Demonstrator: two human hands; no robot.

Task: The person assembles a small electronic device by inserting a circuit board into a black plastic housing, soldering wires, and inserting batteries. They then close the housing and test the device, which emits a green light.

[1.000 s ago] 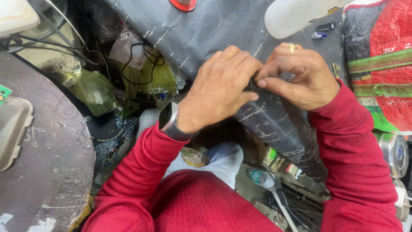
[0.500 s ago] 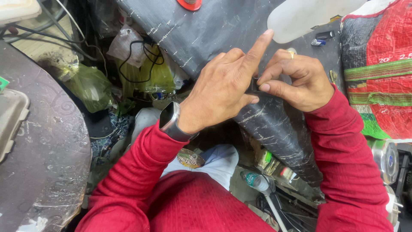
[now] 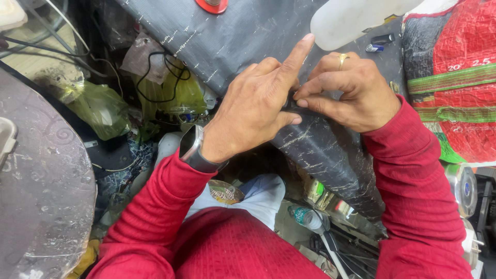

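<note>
Left hand: mostly curled, index finger stuck out straight and pointing up-right, thumb pressed in toward the right hand's fingertips. Palm side lies on the dark tarp sheet. Smartwatch on the wrist.

Right hand: fingers bunched, thumb and forefinger pinched tight on a small dark fold of the sheet right where the two hands meet. What exactly sits inside the pinch is too small to tell. Gold ring on one finger.

The sheet is black-grey, scuffed with pale scratch lines, and runs from top left down to lower right, where it drapes over an edge. The pinched spot is about mid-frame, on the ridge of that drape.

Around it: a red round cap at the top edge of the sheet, a white plastic jug just above the right hand, and a red woven sack with green stripes at far right. To the left, yellow-green plastic bags and a black cable in a cluttered heap, then a round grey table with a speckled top. Below, a small plastic bottle lies among clutter on the floor.

Pose: both forearms in red ribbed sleeves come up from the bottom and converge, wrists bent inward, hands touching knuckle to fingertip.
</note>
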